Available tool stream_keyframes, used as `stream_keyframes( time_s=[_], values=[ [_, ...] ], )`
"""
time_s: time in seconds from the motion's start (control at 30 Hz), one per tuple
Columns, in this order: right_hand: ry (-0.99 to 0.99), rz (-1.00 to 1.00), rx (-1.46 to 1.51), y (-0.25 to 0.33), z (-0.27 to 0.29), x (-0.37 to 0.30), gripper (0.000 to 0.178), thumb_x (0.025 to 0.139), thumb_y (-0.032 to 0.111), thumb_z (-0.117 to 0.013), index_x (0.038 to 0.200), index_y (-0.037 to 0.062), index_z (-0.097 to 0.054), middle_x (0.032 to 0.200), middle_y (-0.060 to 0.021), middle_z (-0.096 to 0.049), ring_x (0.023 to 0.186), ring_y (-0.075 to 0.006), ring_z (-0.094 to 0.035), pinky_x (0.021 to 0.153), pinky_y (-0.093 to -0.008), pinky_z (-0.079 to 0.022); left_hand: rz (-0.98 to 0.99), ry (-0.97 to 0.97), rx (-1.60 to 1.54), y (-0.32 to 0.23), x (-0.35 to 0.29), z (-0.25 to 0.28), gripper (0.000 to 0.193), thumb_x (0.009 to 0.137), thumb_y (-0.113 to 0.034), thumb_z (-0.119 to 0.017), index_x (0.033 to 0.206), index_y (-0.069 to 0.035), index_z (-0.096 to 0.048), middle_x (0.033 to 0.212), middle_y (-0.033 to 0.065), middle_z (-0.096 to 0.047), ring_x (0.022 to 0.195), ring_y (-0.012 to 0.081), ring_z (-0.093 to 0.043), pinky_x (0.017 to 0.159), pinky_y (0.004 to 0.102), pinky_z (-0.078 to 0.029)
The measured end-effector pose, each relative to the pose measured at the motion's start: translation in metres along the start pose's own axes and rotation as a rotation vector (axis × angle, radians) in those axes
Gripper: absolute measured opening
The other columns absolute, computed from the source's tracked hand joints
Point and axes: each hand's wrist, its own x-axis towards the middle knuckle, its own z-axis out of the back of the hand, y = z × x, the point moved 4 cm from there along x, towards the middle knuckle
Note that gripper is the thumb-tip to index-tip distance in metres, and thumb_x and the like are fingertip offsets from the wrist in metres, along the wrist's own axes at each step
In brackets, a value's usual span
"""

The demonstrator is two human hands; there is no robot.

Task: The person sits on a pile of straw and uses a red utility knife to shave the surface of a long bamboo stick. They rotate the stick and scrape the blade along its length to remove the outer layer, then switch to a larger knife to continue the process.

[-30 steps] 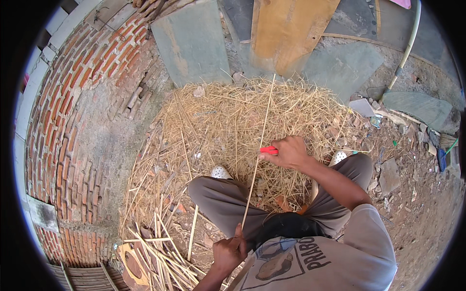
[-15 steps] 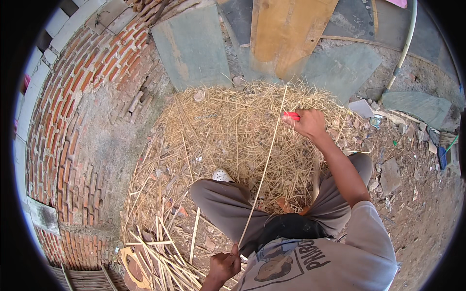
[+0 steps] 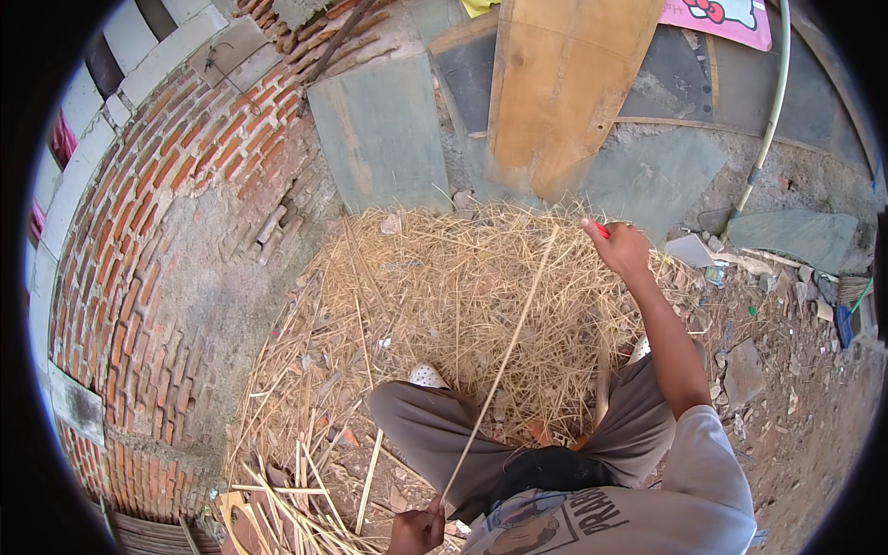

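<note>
Left hand (image 3: 418,530) gripping a thin stick (image 3: 504,365), right hand (image 3: 622,248) closing on a red tool (image 3: 603,231)

The right hand is hiding most of the red tool, so only a short bit is showing beside the thumb and its kind is hard to tell. The near end of the stick is disappearing into the left hand, and its pale far part is blending into the straw (image 3: 416,268). The lower edge is cutting off the left forearm and part of the bundle of strips (image 3: 287,509) at the near left. The far edge is cropping a pink sheet (image 3: 717,18). One white shoe (image 3: 426,376) is peeking out past the left knee; the other is mostly hiding by the right leg.

The left hand is curling nearly closed around the stick's near end, low beside the shirt (image 3: 638,523). The right hand is reaching far and to the right, its fingers folding around the red tool and its thumb stretching out, just beside the stick's far end and apart from it. The stick is slanting from near left to far right, passing over the trousers (image 3: 435,430) and the straw. A brick wall (image 3: 139,324) is standing at the left, and a brown board (image 3: 564,92) is lying on the far side.
</note>
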Motion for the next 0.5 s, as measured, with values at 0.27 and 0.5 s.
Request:
stream_keyframes(
  time_s=[0.27, 0.5],
  values=[
    [0.273, 0.659, 0.050, 0.100, -0.045, -0.130, 0.071, 0.078, 0.077, -0.053, 0.058, 0.0098, -0.064, 0.044, -0.0069, -0.052, 0.040, -0.0251, -0.055, 0.042, -0.0380, -0.041, 0.490, -0.146, -1.043, -0.020, 0.097, -0.062, 0.022, 0.096, -0.006, -0.058, 0.114, 0.004, -0.067, 0.062, -0.0112, -0.043, 0.056, -0.0023, -0.035, 0.047, 0.0175, -0.027],
    [0.148, 0.898, 0.155, 0.109, -0.038, -0.149, 0.069, 0.072, 0.078, -0.059, 0.054, 0.0112, -0.061, 0.044, -0.0061, -0.052, 0.038, -0.0237, -0.052, 0.041, -0.0360, -0.039, 0.312, -0.253, -0.905, -0.046, 0.115, -0.066, 0.024, 0.094, -0.004, -0.059, 0.116, 0.003, -0.066, 0.061, -0.0104, -0.046, 0.055, -0.0026, -0.036, 0.047, 0.0168, -0.028]
  ],
)
